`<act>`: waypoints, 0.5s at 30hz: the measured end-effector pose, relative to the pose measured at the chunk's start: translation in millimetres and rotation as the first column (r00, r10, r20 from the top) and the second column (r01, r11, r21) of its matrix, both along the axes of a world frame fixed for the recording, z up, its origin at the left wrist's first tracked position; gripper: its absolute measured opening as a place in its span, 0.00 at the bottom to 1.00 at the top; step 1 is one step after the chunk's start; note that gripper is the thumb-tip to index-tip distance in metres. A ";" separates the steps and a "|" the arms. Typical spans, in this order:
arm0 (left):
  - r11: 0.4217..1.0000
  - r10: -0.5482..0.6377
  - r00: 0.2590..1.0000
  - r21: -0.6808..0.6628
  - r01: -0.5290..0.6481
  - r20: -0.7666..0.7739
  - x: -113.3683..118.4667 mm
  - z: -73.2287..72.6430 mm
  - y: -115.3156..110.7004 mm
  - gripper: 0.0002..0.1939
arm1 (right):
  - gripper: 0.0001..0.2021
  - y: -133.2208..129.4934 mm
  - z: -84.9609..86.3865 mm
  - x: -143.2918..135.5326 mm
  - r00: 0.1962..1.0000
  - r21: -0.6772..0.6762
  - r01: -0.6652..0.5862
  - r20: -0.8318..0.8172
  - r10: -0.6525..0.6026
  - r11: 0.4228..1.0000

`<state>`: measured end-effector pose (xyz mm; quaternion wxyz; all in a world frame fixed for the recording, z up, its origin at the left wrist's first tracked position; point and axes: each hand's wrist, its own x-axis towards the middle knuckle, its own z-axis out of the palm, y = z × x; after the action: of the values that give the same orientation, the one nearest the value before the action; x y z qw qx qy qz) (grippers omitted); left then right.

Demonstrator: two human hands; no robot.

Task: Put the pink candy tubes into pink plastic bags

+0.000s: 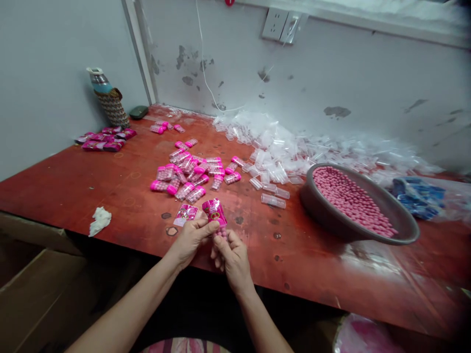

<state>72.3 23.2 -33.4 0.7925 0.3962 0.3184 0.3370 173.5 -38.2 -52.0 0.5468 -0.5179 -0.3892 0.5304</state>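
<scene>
Near the front edge of the red table, my left hand (194, 239) pinches a shiny pink printed wrapper (214, 212). My right hand (232, 255) has its fingers closed around the lower end of a clear tube of pink beads (221, 232), whose upper part meets the wrapper. How far the wrapper covers the tube is hidden by my fingers. Another pink wrapper (186, 214) lies flat on the table just beyond my left hand. Farther back is a loose heap of bead-filled tubes with pink caps (189, 169).
A grey basin (406, 230) of pink beads stands at the right, near blue packets (419, 196). Clear tubes (279, 147) are heaped along the wall. Wrapped packs (105, 139) and a bottle (110, 103) are at the back left. Crumpled tissue (99, 221) lies by the front edge.
</scene>
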 end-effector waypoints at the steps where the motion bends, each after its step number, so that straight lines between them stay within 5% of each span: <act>1: 0.999 0.054 0.999 0.008 -0.054 -0.003 1.1 -1.0 -1.1 0.12 | 0.10 0.0 0.8 0.5 0.999 0.019 0.023 0.044 -0.024 1.000; 4: 0.995 0.098 0.994 0.037 -0.096 -0.040 2.6 -1.8 -3.9 0.11 | 0.09 -0.4 0.7 3.3 0.994 0.038 0.048 0.093 -0.051 0.998; 9: 0.994 -0.107 0.994 -0.016 0.108 0.030 1.2 1.4 -10.9 0.15 | 0.12 -1.4 -8.7 4.7 0.983 -0.037 -0.024 -0.180 0.017 0.999; 15: 0.971 0.214 0.977 -0.112 -0.211 0.022 -4.6 -0.3 -9.5 0.09 | 0.11 -7.6 -11.1 3.3 0.959 0.034 -0.008 -0.282 0.017 0.999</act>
<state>67.7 13.7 -33.6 0.7778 0.3100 0.3632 0.4087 176.8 -45.9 -63.1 0.6015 -0.4256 -0.3193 0.5959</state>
